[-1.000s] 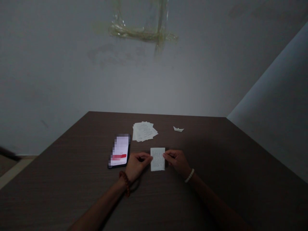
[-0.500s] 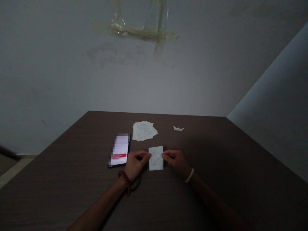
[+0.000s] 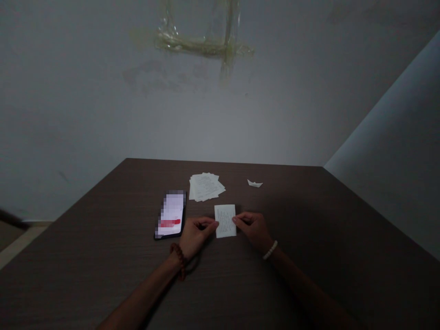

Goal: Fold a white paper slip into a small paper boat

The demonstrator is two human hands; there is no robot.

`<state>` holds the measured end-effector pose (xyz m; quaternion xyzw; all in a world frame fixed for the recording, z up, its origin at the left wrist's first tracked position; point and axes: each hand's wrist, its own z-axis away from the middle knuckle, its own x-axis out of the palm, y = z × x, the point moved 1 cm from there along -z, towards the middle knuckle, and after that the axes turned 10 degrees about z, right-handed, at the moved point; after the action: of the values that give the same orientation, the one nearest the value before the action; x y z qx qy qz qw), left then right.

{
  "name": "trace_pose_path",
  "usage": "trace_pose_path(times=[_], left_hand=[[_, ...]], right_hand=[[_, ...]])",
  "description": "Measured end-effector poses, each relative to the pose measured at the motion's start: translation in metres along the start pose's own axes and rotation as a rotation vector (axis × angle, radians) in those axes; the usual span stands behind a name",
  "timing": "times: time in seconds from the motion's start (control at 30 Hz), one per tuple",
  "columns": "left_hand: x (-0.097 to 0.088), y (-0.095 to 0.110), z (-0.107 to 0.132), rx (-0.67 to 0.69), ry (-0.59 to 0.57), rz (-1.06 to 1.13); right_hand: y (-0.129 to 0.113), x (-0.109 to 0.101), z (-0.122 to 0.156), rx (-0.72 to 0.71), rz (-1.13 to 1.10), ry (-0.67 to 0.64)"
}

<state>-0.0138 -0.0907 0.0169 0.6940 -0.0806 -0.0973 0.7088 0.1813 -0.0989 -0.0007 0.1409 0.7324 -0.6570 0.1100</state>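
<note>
A small white paper slip [image 3: 225, 221] with faint printed lines is held just above the dark wooden table [image 3: 309, 275]. My left hand [image 3: 194, 234], with a brown bead bracelet at the wrist, pinches the slip's left edge. My right hand [image 3: 253, 229], with a white bracelet, pinches its right edge. Both hands have their fingers curled closed on the paper.
A lit phone [image 3: 171, 214] lies flat just left of my left hand. A loose stack of paper slips [image 3: 205, 186] sits behind it, and a small folded paper boat [image 3: 255, 184] lies farther back on the right. Grey walls close off the table's far and right sides.
The paper slip and both hands have shifted slightly away from me and upward. The grip on both edges is the same.
</note>
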Motion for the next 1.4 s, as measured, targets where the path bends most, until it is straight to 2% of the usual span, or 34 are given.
trace_pose_path(times=[0.13, 0.37, 0.53, 0.73, 0.87, 1.17, 1.4], left_hand=[[-0.0004, -0.0022, -0.0002, -0.007, -0.014, 0.015], [-0.0027, -0.0036, -0.0011, -0.016, 0.012, 0.067], [-0.0022, -0.0035, -0.0009, -0.039, 0.004, 0.096], [-0.0002, -0.0006, 0.0003, -0.014, 0.018, 0.021], [0.0005, -0.0015, 0.001, -0.026, -0.036, 0.0], [-0.0041, -0.0045, -0.001, -0.032, -0.016, 0.011], [-0.0031, -0.0042, 0.0006, -0.048, -0.025, 0.03]], right_hand=[[-0.0023, -0.0002, -0.0005, 0.01, 0.002, 0.012], [0.0, -0.0002, 0.0001, 0.031, -0.021, -0.094], [-0.0028, -0.0002, 0.002, 0.003, -0.016, -0.074], [-0.0014, 0.0012, 0.0023, 0.007, 0.013, -0.024], [0.0008, 0.0014, 0.0008, 0.001, 0.036, 0.015], [-0.0029, 0.0002, 0.0012, 0.04, 0.015, -0.136], [0.0006, 0.0033, 0.0016, 0.016, -0.011, -0.095]])
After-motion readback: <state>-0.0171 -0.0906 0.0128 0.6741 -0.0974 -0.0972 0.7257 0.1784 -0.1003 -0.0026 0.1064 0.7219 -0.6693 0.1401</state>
